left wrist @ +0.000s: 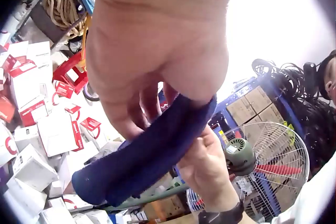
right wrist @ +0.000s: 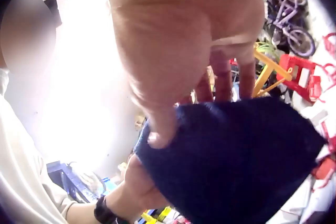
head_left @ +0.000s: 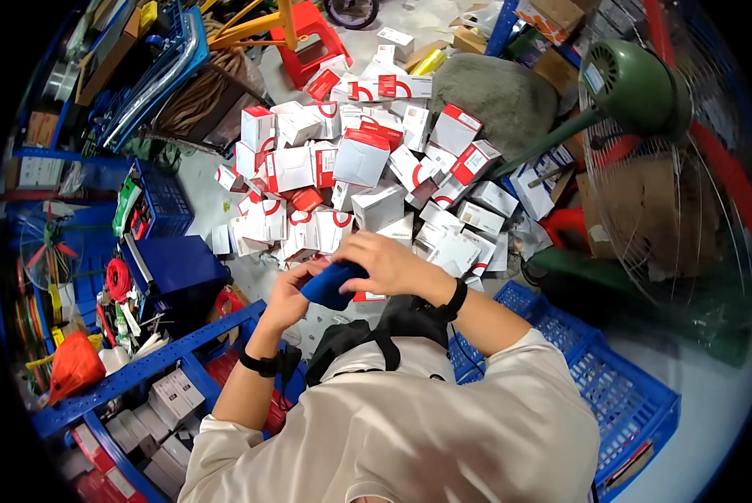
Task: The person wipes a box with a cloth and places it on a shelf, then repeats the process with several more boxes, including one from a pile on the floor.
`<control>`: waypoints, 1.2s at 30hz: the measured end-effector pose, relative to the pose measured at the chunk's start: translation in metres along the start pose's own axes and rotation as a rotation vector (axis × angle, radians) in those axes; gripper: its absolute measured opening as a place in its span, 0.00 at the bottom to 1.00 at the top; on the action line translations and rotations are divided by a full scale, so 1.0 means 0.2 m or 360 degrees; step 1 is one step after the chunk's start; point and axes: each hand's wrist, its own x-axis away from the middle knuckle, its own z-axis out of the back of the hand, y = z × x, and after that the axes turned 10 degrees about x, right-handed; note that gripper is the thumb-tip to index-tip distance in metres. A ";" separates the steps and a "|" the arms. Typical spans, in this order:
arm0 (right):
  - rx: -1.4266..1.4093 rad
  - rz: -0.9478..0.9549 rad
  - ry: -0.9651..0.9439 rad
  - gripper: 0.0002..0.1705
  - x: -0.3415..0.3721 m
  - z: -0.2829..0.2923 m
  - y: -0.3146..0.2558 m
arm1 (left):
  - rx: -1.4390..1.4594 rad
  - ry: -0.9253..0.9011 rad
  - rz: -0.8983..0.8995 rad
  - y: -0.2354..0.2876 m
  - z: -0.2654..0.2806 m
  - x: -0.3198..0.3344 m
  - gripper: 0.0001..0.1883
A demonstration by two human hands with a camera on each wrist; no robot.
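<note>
Both hands hold a dark blue piece of folded cloth [head_left: 334, 287] in front of the waist. My left hand [head_left: 285, 300] pinches its left end between thumb and fingers. From the other side my right hand [head_left: 386, 264] grips the upper edge, thumb on the near face and fingers behind it. In the left wrist view the cloth [left wrist: 142, 155] looks like a thick, curved band. The right wrist view shows its broad flat face [right wrist: 231, 155], with the right thumb [right wrist: 161, 129] pressed at one corner.
A large heap of white and red boxes [head_left: 363, 155] covers the floor ahead. Blue plastic crates [head_left: 619, 369] stand at the right, below a big green fan [head_left: 640, 88]. Blue shelving [head_left: 133, 381] runs along the left. A red stool [head_left: 309, 42] is at the back.
</note>
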 end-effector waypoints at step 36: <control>-0.0451 -0.0511 -0.0043 0.19 -0.18 -0.12 -0.10 | -0.0076 0.0404 -0.0181 0.13 0.11 0.27 0.09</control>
